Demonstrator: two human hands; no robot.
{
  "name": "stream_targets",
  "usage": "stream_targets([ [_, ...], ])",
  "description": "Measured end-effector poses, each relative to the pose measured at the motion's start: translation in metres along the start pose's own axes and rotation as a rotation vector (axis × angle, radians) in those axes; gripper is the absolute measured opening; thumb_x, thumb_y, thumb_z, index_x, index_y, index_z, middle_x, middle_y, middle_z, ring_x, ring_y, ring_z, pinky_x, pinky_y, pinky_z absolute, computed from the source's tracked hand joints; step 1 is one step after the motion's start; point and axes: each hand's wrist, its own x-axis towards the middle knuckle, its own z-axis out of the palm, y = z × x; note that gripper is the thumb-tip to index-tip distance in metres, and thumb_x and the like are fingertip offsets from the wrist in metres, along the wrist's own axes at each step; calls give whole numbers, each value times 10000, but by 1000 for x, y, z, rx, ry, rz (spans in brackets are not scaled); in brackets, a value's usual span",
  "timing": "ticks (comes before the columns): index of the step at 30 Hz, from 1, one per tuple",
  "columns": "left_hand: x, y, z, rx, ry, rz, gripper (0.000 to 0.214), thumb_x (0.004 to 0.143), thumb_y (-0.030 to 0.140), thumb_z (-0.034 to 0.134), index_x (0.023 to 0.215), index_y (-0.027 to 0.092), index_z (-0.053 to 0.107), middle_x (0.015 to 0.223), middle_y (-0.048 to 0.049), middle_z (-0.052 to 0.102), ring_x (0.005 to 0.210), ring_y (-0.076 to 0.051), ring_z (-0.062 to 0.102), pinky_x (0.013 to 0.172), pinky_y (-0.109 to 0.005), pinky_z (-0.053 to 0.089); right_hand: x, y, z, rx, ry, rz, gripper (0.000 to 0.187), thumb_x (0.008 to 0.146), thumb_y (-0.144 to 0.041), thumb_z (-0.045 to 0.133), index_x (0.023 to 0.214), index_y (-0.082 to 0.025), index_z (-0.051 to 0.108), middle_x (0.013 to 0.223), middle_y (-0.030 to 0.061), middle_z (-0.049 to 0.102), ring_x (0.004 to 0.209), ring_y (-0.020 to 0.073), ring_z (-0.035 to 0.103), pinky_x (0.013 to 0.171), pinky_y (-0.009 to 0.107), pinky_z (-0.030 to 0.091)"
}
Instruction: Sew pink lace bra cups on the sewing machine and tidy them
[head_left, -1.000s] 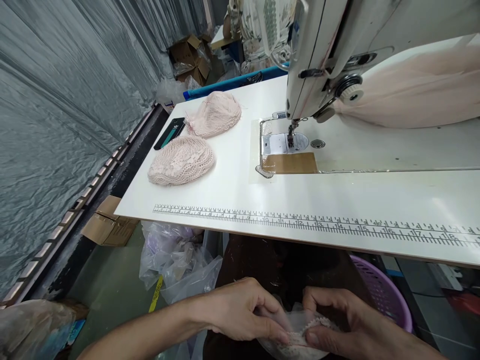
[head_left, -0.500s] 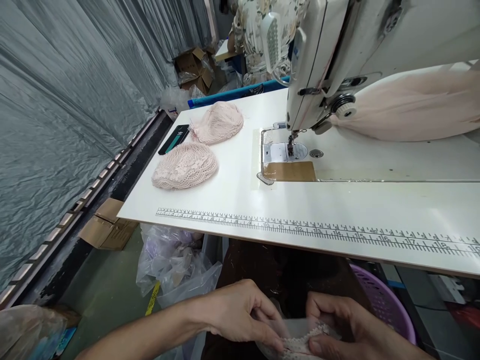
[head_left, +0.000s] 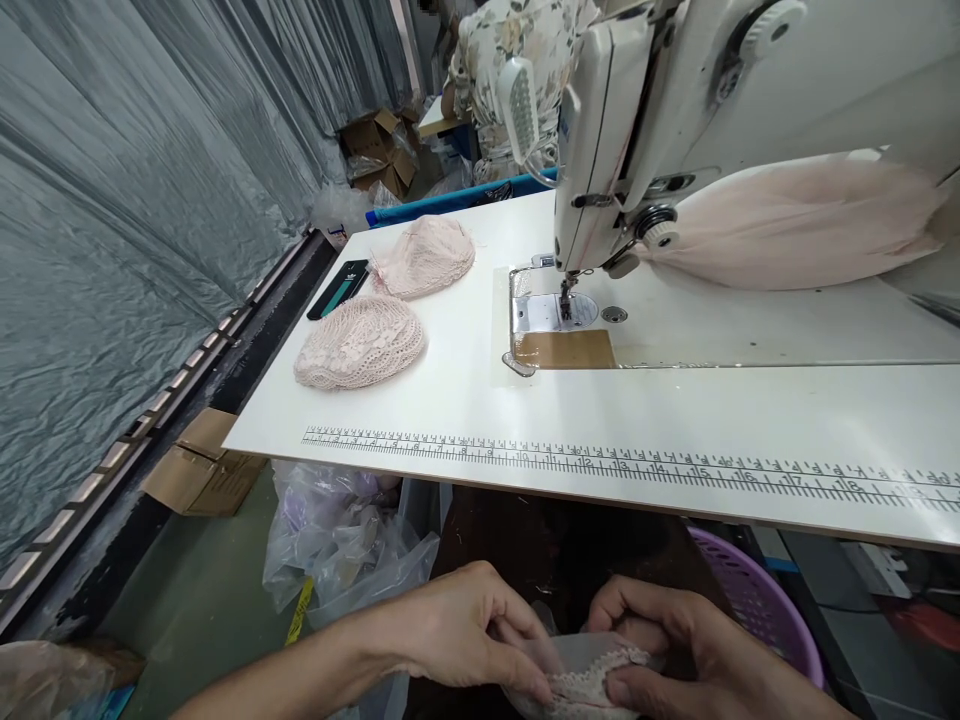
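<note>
Low in the head view, below the table's front edge, my left hand [head_left: 472, 635] and my right hand [head_left: 675, 650] pinch one piece of pale pink lace fabric [head_left: 589, 685]. A sheer strip of it is stretched between them, with a scalloped lace edge beside my right thumb. Both thumbs press on top of the lace; the other fingertips are partly hidden beneath it. Two pale pink lace pieces, a nearer one [head_left: 361, 343] and a farther one [head_left: 426, 255], lie gathered on the left part of the table.
A white sewing machine [head_left: 607, 140] stands on the white table [head_left: 450, 400], which has a printed ruler along its front. Pink fabric [head_left: 795, 225] hangs behind its needle. A dark phone-like object [head_left: 337, 290] lies at left. A purple basket [head_left: 757, 600] and plastic bags [head_left: 337, 540] are below.
The view has shifted slightly, so the table and machine sit a little farther left. My hands keep their pinch on the lace and have barely moved.
</note>
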Motion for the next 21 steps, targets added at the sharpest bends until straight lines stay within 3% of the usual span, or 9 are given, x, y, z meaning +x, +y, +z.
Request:
stream_targets([
  [5, 0, 1, -2, 100, -3, -17, 386, 672, 485, 728, 913, 184, 752, 685, -20, 697, 568, -91, 552, 569, -169, 416, 0, 5, -4, 11, -45, 0, 225, 792, -416, 642, 784, -194, 607, 653, -47, 487, 629, 120, 391, 593, 236, 278],
  [12, 2, -1, -3, 119, -23, 21, 298, 750, 385, 680, 955, 177, 742, 677, -14, 689, 535, -70, 510, 530, -150, 385, 3, 7, -6, 61, -55, -6, 243, 784, -454, 663, 758, -215, 631, 661, -39, 543, 645, 134, 467, 615, 242, 305],
  [17, 4, -2, -2, 67, -51, 17, 433, 629, 470, 772, 950, 181, 739, 745, -10, 708, 637, -106, 592, 629, -167, 430, 4, 10, -7, 71, -62, -15, 298, 769, -503, 674, 752, -211, 624, 663, -37, 559, 636, 132, 474, 604, 234, 318],
  [21, 6, -3, -2, 83, -36, 22, 460, 633, 537, 750, 900, 162, 750, 710, -18, 703, 645, -117, 602, 620, -168, 434, 6, 19, -11, 65, -74, -6, 284, 776, -493, 679, 785, -210, 659, 696, -31, 593, 660, 136, 507, 619, 223, 356],
])
